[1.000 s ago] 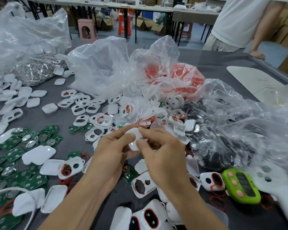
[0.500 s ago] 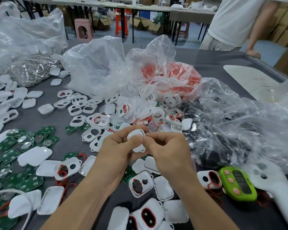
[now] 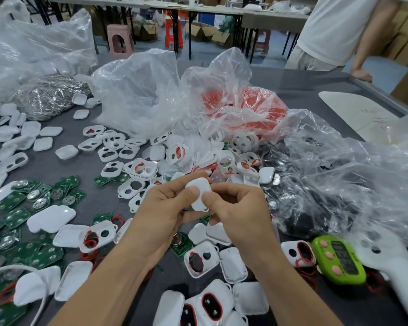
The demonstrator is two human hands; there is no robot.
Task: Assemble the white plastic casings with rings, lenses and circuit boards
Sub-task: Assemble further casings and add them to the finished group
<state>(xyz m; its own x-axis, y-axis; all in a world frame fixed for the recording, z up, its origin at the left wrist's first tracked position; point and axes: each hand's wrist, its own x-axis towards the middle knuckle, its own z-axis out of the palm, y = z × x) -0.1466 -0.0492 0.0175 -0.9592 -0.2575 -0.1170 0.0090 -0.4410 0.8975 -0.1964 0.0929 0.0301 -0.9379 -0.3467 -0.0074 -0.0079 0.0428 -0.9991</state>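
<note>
- Centrally in the head view, the left hand (image 3: 165, 208) and right hand (image 3: 240, 210) both pinch one small white rounded plastic casing (image 3: 199, 191) between thumbs and fingertips, above the dark grey table (image 3: 57, 170).
- More white casing shells (image 3: 111, 168) lie scattered beneath and beyond the hands.
- Green rectangular circuit boards (image 3: 17, 215) with round metal discs lie to the left.
- A clear plastic bag of red rings (image 3: 245, 107) sits behind; a lime-green timer (image 3: 339, 260) lies at right.

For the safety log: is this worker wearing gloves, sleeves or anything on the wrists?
No. The left hand and right hand are ungloved, and no rings show. The left forearm and right forearm are uncovered down to the frame edge: no sleeves, watch or bands in view.
</note>
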